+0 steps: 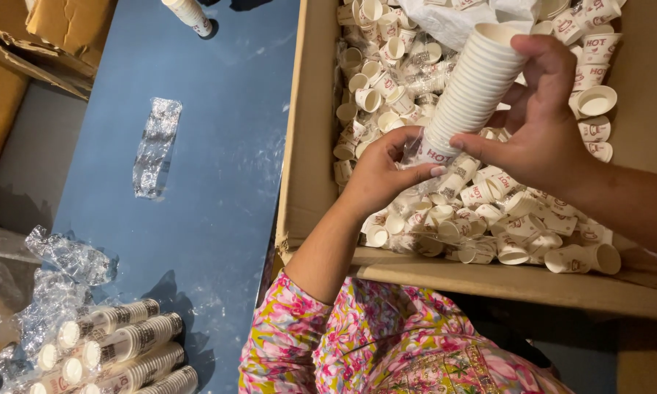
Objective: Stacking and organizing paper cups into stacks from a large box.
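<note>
Cups nested into one stack [468, 86] are held tilted over an open cardboard box [310, 146], the stack's open mouth pointing far and right. The right hand [543, 120] wraps the stack from the right, thumb pressed near its lower end and fingers [540, 51] curled over the top rim. The left hand [379, 175] comes up from the near side and meets the bottom cup; its fingers pinch that end, though what exactly they grip is hidden behind the thumb, perhaps a scrap of clear film. Loose cups [489, 211] fill the box floor in a jumble, many on their sides, and the heap is cut off at the far edge. A white bag [452, 18] lies at the far end of the box, only partly in view. Left of the box is a blue desk [226, 182] with a crumpled clear wrapper [155, 149] well apart from the hands. Wrapped sleeves of cups [124, 354] lie at the near left corner, cut off by the frame. A floral sleeve [357, 343] covers the left arm.
</note>
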